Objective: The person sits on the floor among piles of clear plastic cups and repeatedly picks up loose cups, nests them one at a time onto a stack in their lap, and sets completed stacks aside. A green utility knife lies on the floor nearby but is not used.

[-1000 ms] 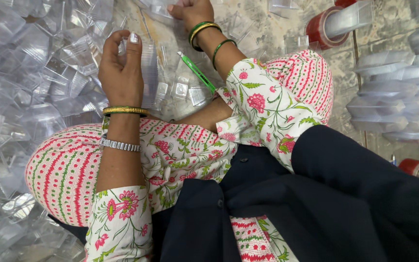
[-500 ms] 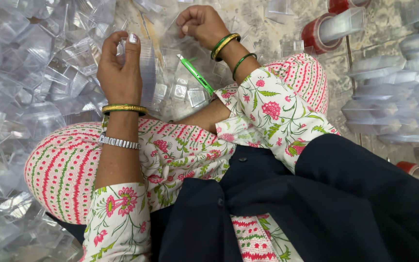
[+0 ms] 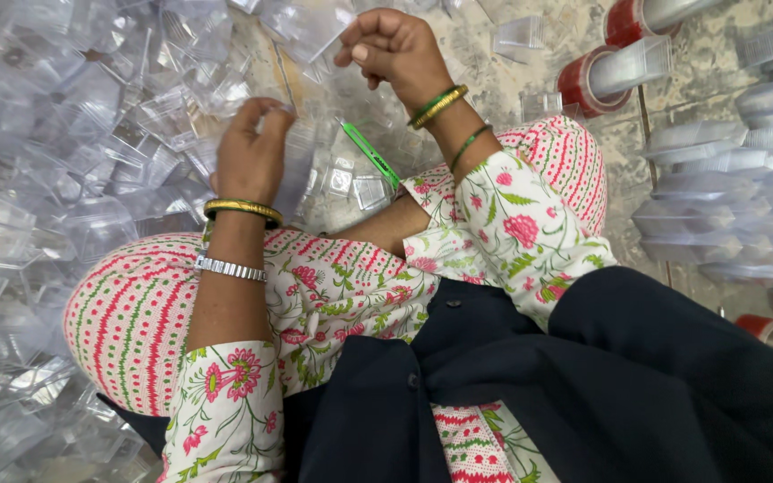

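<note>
A person sat cross-legged on a speckled floor (image 3: 503, 89), seen from above, in a dark jacket over floral sleeves and striped red-and-pink trousers. The left hand (image 3: 250, 152), wearing a gold bangle and a silver bracelet, rested on a clear plastic piece (image 3: 301, 165) by the knee, fingers curled around its edge. A green pen-like stick (image 3: 370, 154) lay just beside it. Farther out, the right hand (image 3: 395, 49) was raised with fingers pinched closed; what they held could not be told. Heaps of clear plastic containers (image 3: 55, 134) lay to the left, stacked ones (image 3: 726, 206) to the right, near red tape rolls (image 3: 597, 76).
</note>
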`<state>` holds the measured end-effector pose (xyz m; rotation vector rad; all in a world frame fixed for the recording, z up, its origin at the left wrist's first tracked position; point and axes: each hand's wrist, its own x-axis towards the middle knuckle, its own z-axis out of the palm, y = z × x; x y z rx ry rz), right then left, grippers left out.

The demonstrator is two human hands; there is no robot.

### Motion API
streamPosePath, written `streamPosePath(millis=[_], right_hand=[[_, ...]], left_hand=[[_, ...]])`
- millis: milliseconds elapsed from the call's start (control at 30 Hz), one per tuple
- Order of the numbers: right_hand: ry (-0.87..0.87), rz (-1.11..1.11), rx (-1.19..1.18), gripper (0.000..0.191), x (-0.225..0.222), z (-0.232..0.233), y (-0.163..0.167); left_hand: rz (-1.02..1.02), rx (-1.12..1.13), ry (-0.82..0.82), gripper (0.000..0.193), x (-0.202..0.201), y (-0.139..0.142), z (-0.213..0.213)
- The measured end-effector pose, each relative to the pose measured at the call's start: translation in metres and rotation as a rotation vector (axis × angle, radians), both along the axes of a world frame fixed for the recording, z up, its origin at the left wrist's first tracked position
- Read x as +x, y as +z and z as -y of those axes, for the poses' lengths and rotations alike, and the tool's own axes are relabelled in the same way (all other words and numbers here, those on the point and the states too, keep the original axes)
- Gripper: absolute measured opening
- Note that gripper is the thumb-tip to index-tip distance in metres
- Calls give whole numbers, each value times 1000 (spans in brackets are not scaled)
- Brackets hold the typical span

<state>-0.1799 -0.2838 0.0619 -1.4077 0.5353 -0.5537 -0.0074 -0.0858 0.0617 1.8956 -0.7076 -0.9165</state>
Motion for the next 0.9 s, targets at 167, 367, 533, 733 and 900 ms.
streamPosePath(millis=[167, 367, 533, 733, 900], right_hand=[[-8, 129, -43, 16, -10, -15, 17], [-29, 133, -139, 15, -23, -42, 35], [-6, 102, -241, 14, -30, -52, 47], [15, 160, -186, 12, -26, -57, 53], [-14, 209, -159, 8, -26, -56, 55]], left_hand=[[-321, -294, -250, 35, -5, 2, 2], [-512, -410, -344, 34, -7, 14, -3], [-523, -428, -381, 31, -7, 21, -4], [-494, -392, -352, 27, -8, 25, -5], [-519, -401, -336, 24, -7, 25, -4]])
